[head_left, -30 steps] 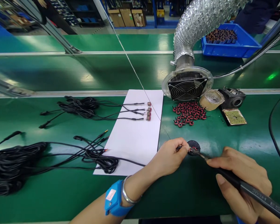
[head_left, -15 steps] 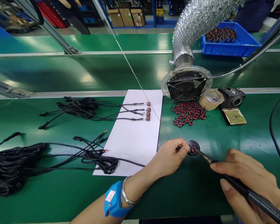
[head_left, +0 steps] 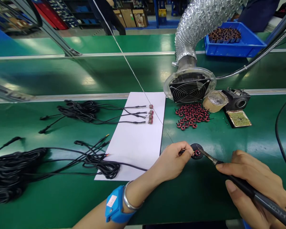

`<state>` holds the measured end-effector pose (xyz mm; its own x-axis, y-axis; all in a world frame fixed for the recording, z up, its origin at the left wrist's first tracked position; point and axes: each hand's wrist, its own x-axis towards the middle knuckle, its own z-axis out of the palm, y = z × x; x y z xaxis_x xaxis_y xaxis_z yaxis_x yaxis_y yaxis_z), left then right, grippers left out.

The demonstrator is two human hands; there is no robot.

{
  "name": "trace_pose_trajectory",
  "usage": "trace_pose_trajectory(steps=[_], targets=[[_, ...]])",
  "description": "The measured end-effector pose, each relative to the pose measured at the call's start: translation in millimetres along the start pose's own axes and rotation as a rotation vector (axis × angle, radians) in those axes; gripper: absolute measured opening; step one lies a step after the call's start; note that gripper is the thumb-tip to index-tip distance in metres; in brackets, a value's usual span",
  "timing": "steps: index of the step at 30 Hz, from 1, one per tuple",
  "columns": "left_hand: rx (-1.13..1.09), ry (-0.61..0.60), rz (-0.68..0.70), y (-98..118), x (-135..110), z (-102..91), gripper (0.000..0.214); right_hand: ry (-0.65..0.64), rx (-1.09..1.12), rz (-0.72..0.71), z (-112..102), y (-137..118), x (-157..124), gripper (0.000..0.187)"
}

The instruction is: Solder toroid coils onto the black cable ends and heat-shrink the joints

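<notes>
My left hand [head_left: 175, 160] pinches the end of a black cable [head_left: 133, 166] at the edge of a small round black disc [head_left: 201, 156]. A thin solder wire [head_left: 143, 89] hangs from above and runs down to these fingers; whether they grip it too I cannot tell. On the disc lies a small red-and-black wound ring [head_left: 197, 153], right by the cable end. My right hand [head_left: 255, 183] is closed round the black handle of a soldering iron [head_left: 243, 184]. Its tip points left, over the disc's upper right part, just above the ring.
Several red wound rings [head_left: 193, 114] are heaped below a fume extractor fan [head_left: 190, 90]. Beside them stand a round tub [head_left: 215, 101] and an iron holder with sponge [head_left: 239, 118]. White paper [head_left: 133, 140] carries small coils [head_left: 150, 116]; coiled black cables [head_left: 14, 171] lie left. Behind sits a blue bin [head_left: 233, 47].
The iron's tip has drawn back slightly from the ring, which now shows more fully. My left hand stays in place. A person in the background has moved right.
</notes>
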<state>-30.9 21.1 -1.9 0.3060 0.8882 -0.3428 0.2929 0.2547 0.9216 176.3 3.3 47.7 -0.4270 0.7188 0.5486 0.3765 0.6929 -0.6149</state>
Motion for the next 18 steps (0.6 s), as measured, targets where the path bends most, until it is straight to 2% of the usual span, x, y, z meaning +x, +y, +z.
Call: trace_pose_trajectory(steps=[18], targets=[[-0.035,0.003,-0.008,-0.7,4.1,1.1,0.028,-0.019,0.019,0.001,4.3,4.3,-1.4,0.025]])
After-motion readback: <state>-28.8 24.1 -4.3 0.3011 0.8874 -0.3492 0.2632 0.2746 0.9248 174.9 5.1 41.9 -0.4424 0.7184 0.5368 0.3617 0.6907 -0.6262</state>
